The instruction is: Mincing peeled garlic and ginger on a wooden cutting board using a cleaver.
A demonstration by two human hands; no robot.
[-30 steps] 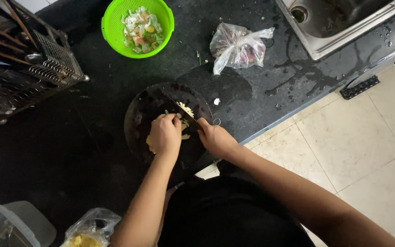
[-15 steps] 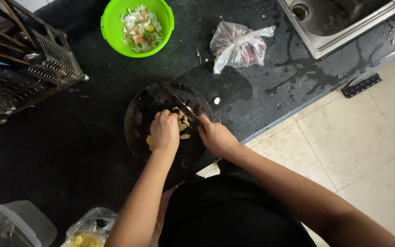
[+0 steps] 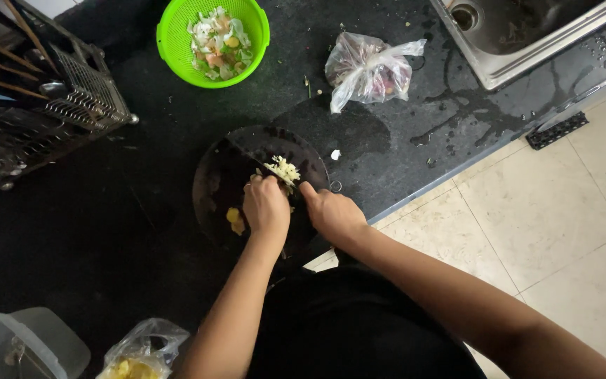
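Pale chopped vegetable pile (image 3: 283, 169) sits mid-board on the round dark cutting board (image 3: 257, 186), black surface (image 3: 106, 231). Left hand (image 3: 266, 205) curled, pressing pieces down; right hand (image 3: 332, 213) closed round what looks like a knife. I'd tuck fingertips and chop slowly.

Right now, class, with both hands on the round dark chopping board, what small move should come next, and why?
Probably another short downward cut. The left hand pins the pale yellow food, the right hand seems to grip a knife, though the blade is hard to make out, and a pile of fine pale chopped bits already lies on the round dark chopping board.
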